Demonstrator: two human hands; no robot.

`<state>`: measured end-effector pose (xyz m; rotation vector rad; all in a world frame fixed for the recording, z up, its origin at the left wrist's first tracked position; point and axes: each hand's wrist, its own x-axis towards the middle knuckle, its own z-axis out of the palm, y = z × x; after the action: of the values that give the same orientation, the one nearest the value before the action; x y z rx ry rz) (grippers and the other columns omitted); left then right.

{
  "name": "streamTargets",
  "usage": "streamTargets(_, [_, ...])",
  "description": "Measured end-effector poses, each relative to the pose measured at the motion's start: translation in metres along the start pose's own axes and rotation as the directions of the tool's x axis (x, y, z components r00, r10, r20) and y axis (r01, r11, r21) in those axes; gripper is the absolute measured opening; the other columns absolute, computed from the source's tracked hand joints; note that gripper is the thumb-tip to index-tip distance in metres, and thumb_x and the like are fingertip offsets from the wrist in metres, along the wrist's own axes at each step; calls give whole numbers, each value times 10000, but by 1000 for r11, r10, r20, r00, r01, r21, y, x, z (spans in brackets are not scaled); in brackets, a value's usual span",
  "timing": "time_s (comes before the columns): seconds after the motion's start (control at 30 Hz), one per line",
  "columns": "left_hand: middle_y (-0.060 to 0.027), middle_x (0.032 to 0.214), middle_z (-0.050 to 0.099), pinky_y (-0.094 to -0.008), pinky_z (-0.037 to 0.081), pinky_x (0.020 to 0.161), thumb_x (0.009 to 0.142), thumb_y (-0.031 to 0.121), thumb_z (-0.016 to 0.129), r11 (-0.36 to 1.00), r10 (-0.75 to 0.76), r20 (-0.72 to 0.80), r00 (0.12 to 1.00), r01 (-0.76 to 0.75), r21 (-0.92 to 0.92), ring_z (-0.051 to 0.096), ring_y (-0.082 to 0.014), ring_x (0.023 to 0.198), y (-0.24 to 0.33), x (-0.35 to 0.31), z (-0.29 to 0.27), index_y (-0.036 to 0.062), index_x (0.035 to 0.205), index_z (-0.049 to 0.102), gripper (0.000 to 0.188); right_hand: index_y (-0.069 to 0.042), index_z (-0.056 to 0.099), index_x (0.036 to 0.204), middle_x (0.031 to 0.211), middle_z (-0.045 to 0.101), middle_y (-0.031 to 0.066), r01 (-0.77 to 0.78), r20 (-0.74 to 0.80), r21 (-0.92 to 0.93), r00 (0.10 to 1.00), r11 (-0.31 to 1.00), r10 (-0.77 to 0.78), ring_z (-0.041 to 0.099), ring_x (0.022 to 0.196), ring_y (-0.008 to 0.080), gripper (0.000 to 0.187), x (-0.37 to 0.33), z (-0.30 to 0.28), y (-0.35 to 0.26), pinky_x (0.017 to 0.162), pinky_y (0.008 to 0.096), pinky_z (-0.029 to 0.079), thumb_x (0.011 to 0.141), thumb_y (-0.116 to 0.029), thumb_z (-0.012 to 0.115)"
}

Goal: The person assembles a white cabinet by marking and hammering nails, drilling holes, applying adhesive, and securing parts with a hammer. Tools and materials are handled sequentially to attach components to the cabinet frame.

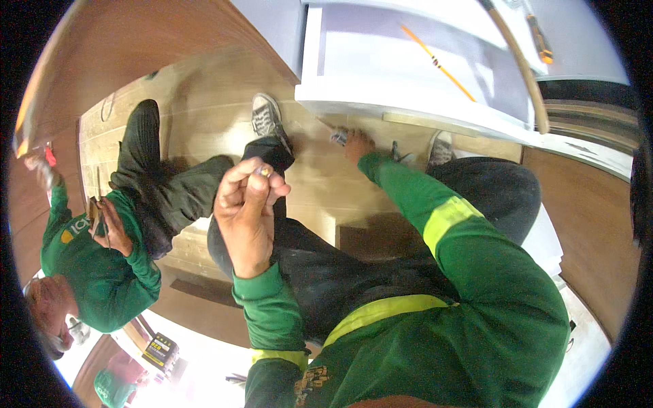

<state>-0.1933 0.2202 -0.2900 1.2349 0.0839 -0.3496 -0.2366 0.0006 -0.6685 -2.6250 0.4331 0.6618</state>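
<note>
A room with a wooden floor [313, 204], seen from above, with a white cabinet [371, 75] along the upper edge and a brown panel [197, 41] at the upper left. On the cabinet's pale surfaces lie an orange stick [437, 61] with dark bands and a screwdriver [539, 39] with an orange-and-black handle; a brown strip [520, 64] runs down past them toward the cabinet's near edge.

At the centre, the left hand [246, 217] is raised above the person's legs, palm side partly in view. Thumb and fingertips are pinched together on a small shiny piece [264, 171], too small to identify. The right hand [359, 146] reaches low, just in front of the cabinet. Its fingers appear closed on the near part of a grey tool [338, 138], whose thin end points away toward the upper left; whether the tool also touches the floor cannot be told. Piece and tool stand well apart.

At the left, a co-worker [102, 255] in green sits with a flat dark object [96, 219] in one hand.

The step in hand is judged to be one of handling: small piece in one hand, tool in the other. The next move seems to call for a steady pinch, since so small a piece could easily slip, and for care with the tool's thin end near the cabinet.
</note>
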Motion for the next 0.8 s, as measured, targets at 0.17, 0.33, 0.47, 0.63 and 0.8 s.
streamTargets(0.17, [-106,1144,724,-350,654,891,1072,79,677,987,-28,160,987,53,-151,731,-182,986,-12,14,31,-22,1310,654,259,14,575,1318,1316,643,263,157,251,-135,961,978,-120,693,1184,442,471,-50,-49,12,966,586,579,1006,-334,635])
streamTargets(0.33, [-73,1144,722,-313,639,901,1074,110,684,975,43,213,976,5,-223,717,-155,996,-10,9,71,-8,1320,651,274,-7,592,1338,1273,700,228,400,342,-50,868,915,-360,700,1159,432,616,-170,-254,-16,989,537,564,940,-450,751])
streamTargets(0.47, [-69,1131,714,-327,627,892,1071,148,703,985,144,339,930,-104,-134,712,-171,982,6,14,144,-9,1317,654,296,3,641,1288,1170,750,235,419,208,62,882,906,-423,717,1088,444,582,-204,-309,41,964,545,552,938,-450,746])
streamTargets(0.63, [-79,1057,718,-309,610,853,1089,160,681,905,385,407,828,-425,8,712,-155,914,21,42,244,-28,1275,645,268,10,701,1264,1178,750,284,198,136,-93,973,976,-185,716,1131,463,569,-203,-317,79,991,544,580,906,-423,791])
streamTargets(0.8, [-51,950,703,-228,479,661,1089,218,685,786,561,451,694,-617,-27,622,-83,784,59,75,348,-10,1260,665,286,-22,764,1167,1193,754,272,391,28,58,919,918,-393,737,1105,443,446,-183,-309,56,957,562,594,880,-360,804])
